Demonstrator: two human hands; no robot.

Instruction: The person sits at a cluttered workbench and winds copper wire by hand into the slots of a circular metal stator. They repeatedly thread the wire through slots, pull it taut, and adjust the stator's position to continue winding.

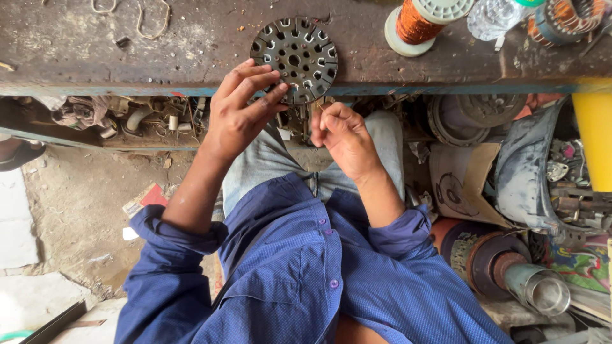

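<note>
A round grey metal stator core (294, 58) with slots around its rim lies at the front edge of the worn workbench (191, 38). My left hand (242, 108) rests on its lower left side, fingers spread over the slots. My right hand (341, 137) is just below the disc, fingers pinched on a thin copper wire (317, 102) that runs up toward the core. Both forearms come out of rolled blue shirt sleeves.
A spool of copper wire (417, 22) stands at the bench's back right, beside a clear plastic bottle (494, 16) and a wound coil part (564, 19). Below are a shelf of scrap parts (146, 118), motor parts (503, 261), cardboard (459, 181) and a yellow container (593, 134).
</note>
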